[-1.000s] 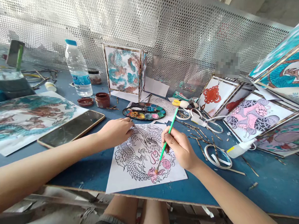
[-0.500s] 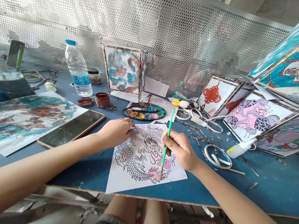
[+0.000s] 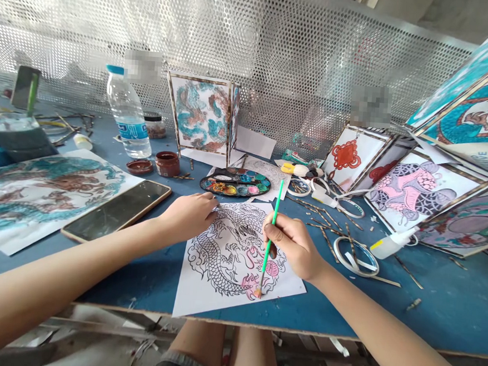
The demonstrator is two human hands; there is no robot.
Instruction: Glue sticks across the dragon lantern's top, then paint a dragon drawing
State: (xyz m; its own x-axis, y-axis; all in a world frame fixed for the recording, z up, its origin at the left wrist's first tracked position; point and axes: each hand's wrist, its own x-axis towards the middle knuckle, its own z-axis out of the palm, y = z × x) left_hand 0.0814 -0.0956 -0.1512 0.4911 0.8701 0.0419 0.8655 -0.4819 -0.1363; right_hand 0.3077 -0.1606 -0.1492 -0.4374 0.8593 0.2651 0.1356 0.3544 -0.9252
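A white sheet with a black-outline dragon drawing [image 3: 222, 259] lies near the front edge of the blue table [image 3: 448, 309]. My right hand [image 3: 296, 245] is closed around a green-handled paintbrush [image 3: 269, 235], whose tip rests on the pink-painted part at the drawing's lower middle. My left hand [image 3: 189, 215] has curled fingers pressing on the sheet's upper left corner. A round paint palette [image 3: 235, 183] with several colours sits just behind the sheet.
A phone [image 3: 117, 208] lies left of the sheet beside a painted dragon sheet [image 3: 38, 191]. A water bottle [image 3: 128, 113], brown paint jar [image 3: 167, 163], glue bottle [image 3: 390, 243], tape rings [image 3: 353, 256] and framed painted panels [image 3: 414, 189] crowd the back and right. A perforated metal screen [image 3: 278, 51] stands behind.
The brush handle swung from tilted right to more upright, and its tip slid slightly down and right on the pink area. My left hand stayed put.
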